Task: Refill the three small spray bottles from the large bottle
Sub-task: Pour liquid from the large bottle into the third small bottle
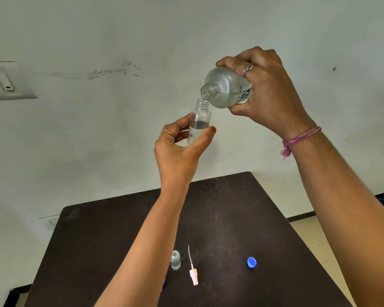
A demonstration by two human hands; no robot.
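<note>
My left hand [177, 149] holds a small clear spray bottle [199, 122] upright in the air, cap off, with liquid partway up inside. My right hand [266, 94] grips the large clear bottle [225, 88], tilted so its open mouth touches the small bottle's neck; a thin stream runs between them. On the dark table [231, 218] below stands another small open bottle [175, 260], beside a white spray pump with its tube [192, 271] lying flat. A blue cap [251, 262] sits to the right. A third small bottle is not visible.
A pale wall rises behind the table, with a white switch plate [8, 82] at the left. The table's right edge borders a light floor strip [315, 240]. My forearms cross above the table's front half.
</note>
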